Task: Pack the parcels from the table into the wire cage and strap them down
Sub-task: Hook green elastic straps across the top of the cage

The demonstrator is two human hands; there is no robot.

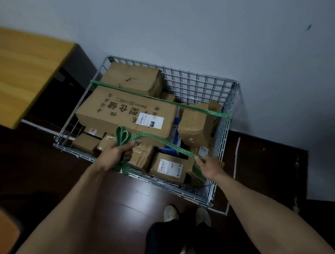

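Observation:
A wire cage (191,79) stands on the floor against the wall, filled with several brown cardboard parcels; the largest, a printed box (122,114), lies on top. One green strap (161,101) runs taut across the cage from its left rim to its right rim. My left hand (117,154) grips a looped bundle of a second green strap (159,140) at the cage's near rim. That strap stretches rightward to my right hand (210,166), which pinches it over the near right corner.
A wooden table (18,71) stands to the left of the cage, its top bare in view. The grey wall lies right behind the cage. Dark wood floor surrounds it, and my feet (185,214) stand just in front.

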